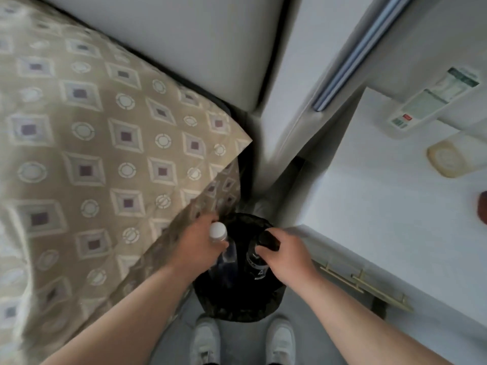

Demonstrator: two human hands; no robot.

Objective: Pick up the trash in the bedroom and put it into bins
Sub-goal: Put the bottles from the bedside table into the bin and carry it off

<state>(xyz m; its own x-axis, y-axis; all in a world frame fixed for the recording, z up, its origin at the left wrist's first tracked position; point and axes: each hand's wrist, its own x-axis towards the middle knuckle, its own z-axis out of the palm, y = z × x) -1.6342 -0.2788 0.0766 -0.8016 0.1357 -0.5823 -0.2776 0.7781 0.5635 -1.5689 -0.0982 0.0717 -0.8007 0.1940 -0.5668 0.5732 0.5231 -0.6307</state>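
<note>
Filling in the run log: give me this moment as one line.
stage: drop-off | left hand: holds clear bottle over bin | right hand: holds dark bottle over bin | released: no

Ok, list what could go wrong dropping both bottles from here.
1. The clear bottle in the left grip hangs near the bin rim on the bed side. Released there, it might clip the rim or the overhanging bedspread and land on the floor.
2. Dropped together, it and the dark bottle in the right grip could knock each other and bounce out.
</note>
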